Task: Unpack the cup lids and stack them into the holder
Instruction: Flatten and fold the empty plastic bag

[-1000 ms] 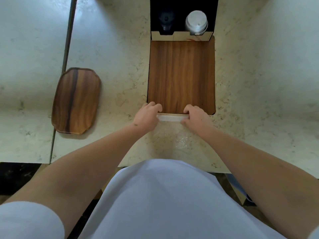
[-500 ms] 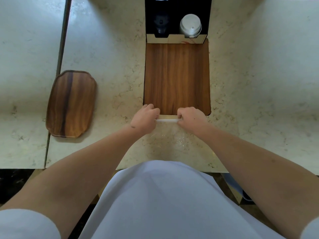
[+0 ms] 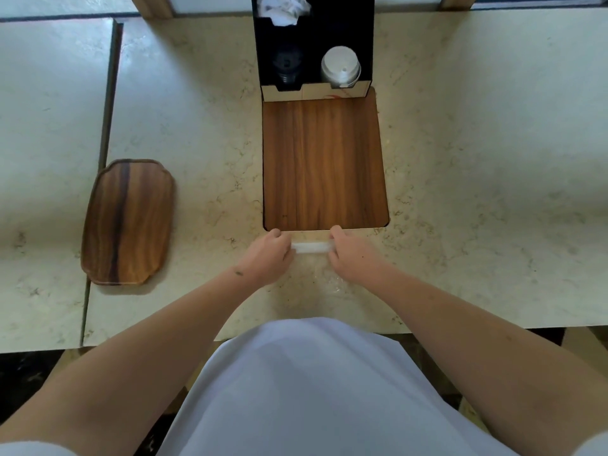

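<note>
A short stack of white cup lids (image 3: pixel 311 247) in a clear plastic sleeve (image 3: pixel 329 278) lies on the marble counter, just in front of the wooden board (image 3: pixel 324 166). My left hand (image 3: pixel 266 258) grips the stack's left end and my right hand (image 3: pixel 352 256) grips its right end, fingers curled round it. The sleeve trails back toward me from under my right hand. The black holder (image 3: pixel 312 44) stands at the board's far end. Its right slot holds a stack of white lids (image 3: pixel 340 67), its left slot a dark stack (image 3: pixel 286 65).
A dark oval wooden tray (image 3: pixel 126 222) lies to the left, near a seam between two counter tops (image 3: pixel 105 126). Crumpled white paper (image 3: pixel 283 8) sits in the top of the holder. Bare marble stretches to the right.
Both hands have drawn the wrapped lids a little toward me, off the board's near edge. The camera has tilted up, showing more of the holder.
</note>
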A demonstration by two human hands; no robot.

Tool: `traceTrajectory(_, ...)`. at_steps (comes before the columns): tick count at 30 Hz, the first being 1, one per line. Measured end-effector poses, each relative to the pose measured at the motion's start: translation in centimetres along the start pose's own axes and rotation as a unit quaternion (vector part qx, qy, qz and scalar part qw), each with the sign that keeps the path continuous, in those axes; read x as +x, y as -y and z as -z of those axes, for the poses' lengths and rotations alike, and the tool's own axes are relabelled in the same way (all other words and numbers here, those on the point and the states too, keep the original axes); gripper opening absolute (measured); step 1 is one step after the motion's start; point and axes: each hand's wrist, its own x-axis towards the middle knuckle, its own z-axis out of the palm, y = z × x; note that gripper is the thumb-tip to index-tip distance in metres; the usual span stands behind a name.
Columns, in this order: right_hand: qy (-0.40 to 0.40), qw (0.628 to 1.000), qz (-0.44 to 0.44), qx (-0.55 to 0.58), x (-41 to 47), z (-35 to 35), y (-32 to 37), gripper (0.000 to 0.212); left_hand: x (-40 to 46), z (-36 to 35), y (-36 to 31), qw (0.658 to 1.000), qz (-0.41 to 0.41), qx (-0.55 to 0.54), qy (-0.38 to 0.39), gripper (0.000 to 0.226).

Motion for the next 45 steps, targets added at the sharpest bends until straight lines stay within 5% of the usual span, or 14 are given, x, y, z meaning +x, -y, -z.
traceTrajectory(15,0.017,0.998,-0.002,-0.057,1.1,1.2,0.8,0.001,0.5,0.3,-0.4,0.999,0.019,0.032,-0.015,0.004)
traceTrajectory(22,0.019,0.998,-0.028,-0.045,0.3,0.0,1.1,0.013,-0.2,-1.0,-1.2,0.998,0.034,0.021,0.042,0.019)
traceTrajectory(34,0.007,1.000,0.007,0.021,-1.2,-0.5,-0.8,0.011,-1.1,-1.2,-0.1,0.998,0.051,-0.006,0.020,0.017)
traceTrajectory(42,-0.001,0.999,0.040,-0.018,-0.5,0.1,-0.8,0.009,-1.0,-1.1,0.2,0.998,-0.034,0.047,-0.022,0.002)
traceTrajectory(45,0.003,0.998,0.057,-0.021,-1.1,-0.1,-0.5,0.013,-1.4,-1.4,0.3,0.996,-0.054,0.069,-0.015,0.012)
